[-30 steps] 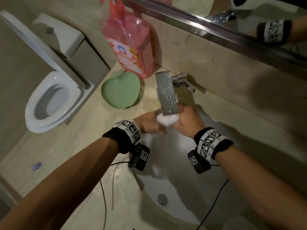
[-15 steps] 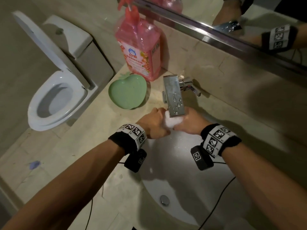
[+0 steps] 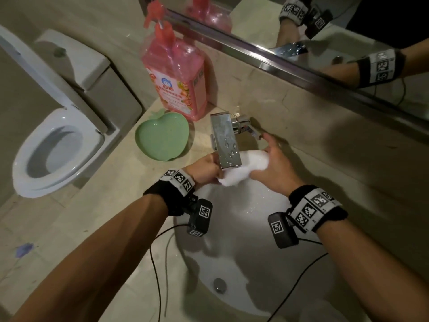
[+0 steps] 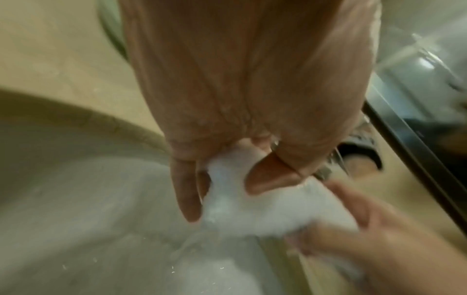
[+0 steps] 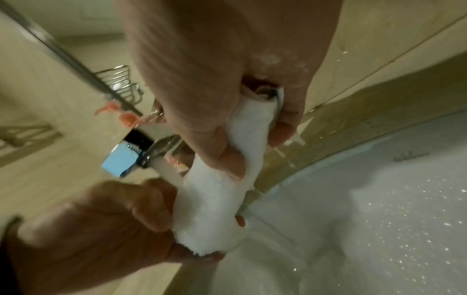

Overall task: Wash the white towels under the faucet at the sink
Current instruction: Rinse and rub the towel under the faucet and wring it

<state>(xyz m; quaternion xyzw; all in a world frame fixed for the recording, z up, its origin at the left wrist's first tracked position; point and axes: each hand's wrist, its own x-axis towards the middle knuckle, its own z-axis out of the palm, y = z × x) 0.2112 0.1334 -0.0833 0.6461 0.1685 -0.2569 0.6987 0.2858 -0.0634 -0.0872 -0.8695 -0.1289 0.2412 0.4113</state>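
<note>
A small wet white towel (image 3: 246, 168) is stretched between both hands under the chrome faucet (image 3: 225, 141), over the white sink basin (image 3: 234, 228). My left hand (image 3: 205, 167) grips its left end; the left wrist view shows thumb and fingers (image 4: 187, 191) curled round the towel (image 4: 255, 207). My right hand (image 3: 271, 163) grips the right end, and in the right wrist view its fingers (image 5: 222, 147) wrap the rolled towel (image 5: 215, 199). The spout hides the towel's middle in the head view.
A pink soap bottle (image 3: 176, 75) and a green apple-shaped dish (image 3: 162, 135) stand on the beige counter (image 3: 97, 219) left of the faucet. A toilet (image 3: 53, 147) is at far left. A mirror (image 3: 325, 31) runs behind. The drain (image 3: 219, 284) sits low in the basin.
My hands have drawn apart, the right one moving rightward, so the bunched towel is now stretched out under the spout. The head view has shifted slightly.
</note>
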